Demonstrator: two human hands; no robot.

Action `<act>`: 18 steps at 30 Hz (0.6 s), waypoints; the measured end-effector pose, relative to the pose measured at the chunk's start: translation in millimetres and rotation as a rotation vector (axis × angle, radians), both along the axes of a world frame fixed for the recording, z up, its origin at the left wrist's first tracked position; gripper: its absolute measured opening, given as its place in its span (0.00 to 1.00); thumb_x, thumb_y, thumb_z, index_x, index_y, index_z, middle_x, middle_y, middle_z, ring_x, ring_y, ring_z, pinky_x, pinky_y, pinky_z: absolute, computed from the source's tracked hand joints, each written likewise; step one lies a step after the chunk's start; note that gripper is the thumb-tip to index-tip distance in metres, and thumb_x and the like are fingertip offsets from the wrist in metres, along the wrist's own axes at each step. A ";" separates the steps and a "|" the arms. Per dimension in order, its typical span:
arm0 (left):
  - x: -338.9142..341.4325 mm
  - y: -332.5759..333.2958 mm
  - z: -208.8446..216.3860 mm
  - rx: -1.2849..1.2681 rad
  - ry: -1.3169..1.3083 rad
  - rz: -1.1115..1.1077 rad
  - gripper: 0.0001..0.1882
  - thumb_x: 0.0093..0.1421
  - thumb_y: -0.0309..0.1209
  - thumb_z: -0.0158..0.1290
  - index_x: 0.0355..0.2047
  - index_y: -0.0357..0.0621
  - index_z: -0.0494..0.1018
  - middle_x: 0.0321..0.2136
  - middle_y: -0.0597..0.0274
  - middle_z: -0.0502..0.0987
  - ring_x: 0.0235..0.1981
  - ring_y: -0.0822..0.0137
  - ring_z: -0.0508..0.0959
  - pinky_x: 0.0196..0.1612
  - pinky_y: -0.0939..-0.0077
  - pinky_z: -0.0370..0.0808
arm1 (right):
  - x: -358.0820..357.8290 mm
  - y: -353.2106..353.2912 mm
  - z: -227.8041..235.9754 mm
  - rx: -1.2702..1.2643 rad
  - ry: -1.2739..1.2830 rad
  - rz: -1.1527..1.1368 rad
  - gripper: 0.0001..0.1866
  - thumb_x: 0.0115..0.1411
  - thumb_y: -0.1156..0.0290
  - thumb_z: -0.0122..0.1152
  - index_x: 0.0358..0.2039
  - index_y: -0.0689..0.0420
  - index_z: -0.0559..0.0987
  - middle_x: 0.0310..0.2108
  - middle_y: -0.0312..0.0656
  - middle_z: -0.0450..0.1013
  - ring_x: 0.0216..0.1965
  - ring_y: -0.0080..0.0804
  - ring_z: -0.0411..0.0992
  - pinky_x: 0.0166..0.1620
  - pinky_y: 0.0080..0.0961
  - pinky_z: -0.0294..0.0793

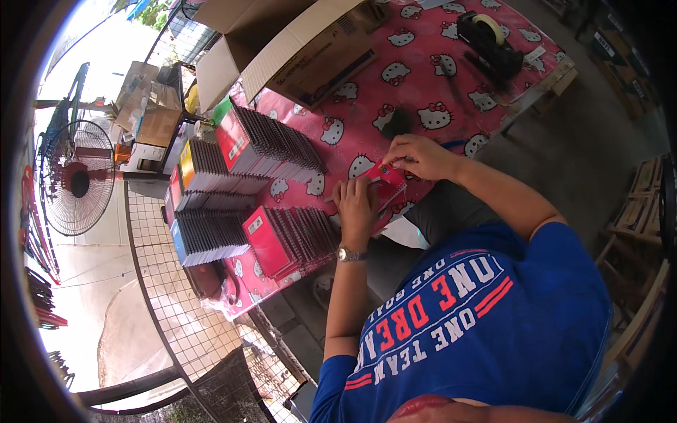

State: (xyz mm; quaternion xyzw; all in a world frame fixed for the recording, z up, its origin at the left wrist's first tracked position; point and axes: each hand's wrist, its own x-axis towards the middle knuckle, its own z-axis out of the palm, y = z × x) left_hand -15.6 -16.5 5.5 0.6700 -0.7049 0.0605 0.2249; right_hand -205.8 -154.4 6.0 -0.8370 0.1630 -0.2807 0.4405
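A red spiral-bound notebook (395, 189) lies at the table's near edge, in front of my body. My left hand (356, 201) has its fingers bent over the notebook's left side and holds it there. Over the far corner of the cover, beside a small dark patch, my right hand (422, 156) has its thumb and fingertips pressed together. Whatever those fingertips pinch is too small to make out. To the left stand stacks of similar spiral notebooks: a red stack (289, 243) is nearest, with a taller red stack (264, 141), a yellow one (218, 166) and a blue one (210, 233) around it.
An open cardboard box (317, 60) sits at the table's far side. A black tape dispenser (486, 46) rests at the far right on the pink patterned tablecloth (416, 77). Left of the table are a standing fan (79, 180) and a wire grid (159, 261).
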 end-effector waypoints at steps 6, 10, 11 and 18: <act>-1.9 3.4 -1.6 -0.007 0.021 -0.009 0.13 0.54 0.28 0.53 0.41 0.42 0.71 0.34 0.53 0.75 0.40 0.52 0.73 0.58 0.51 0.62 | -1.4 3.3 3.4 -0.033 -0.026 0.054 0.13 0.57 0.78 0.58 0.42 0.52 0.81 0.36 0.40 0.71 0.37 0.40 0.72 0.42 0.32 0.71; -3.1 2.4 -3.2 -0.018 0.016 0.004 0.12 0.54 0.28 0.53 0.40 0.43 0.71 0.34 0.53 0.75 0.40 0.52 0.73 0.57 0.51 0.62 | 2.4 8.8 0.8 -0.339 -0.140 -0.031 0.13 0.60 0.76 0.55 0.44 0.51 0.81 0.34 0.41 0.72 0.35 0.39 0.72 0.42 0.31 0.71; -3.0 1.9 -4.3 -0.024 0.033 0.006 0.11 0.55 0.28 0.53 0.39 0.43 0.71 0.33 0.54 0.75 0.40 0.52 0.73 0.56 0.51 0.63 | 0.9 7.9 0.1 -0.339 -0.139 -0.031 0.13 0.60 0.76 0.55 0.44 0.51 0.81 0.34 0.41 0.72 0.35 0.39 0.72 0.42 0.31 0.71; -11.3 0.1 -1.4 -0.044 0.010 0.010 0.08 0.59 0.27 0.51 0.39 0.44 0.71 0.33 0.55 0.75 0.39 0.52 0.73 0.51 0.55 0.64 | 3.6 10.4 4.6 0.230 0.126 0.121 0.17 0.61 0.74 0.58 0.51 0.54 0.77 0.35 0.45 0.75 0.33 0.33 0.74 0.35 0.29 0.73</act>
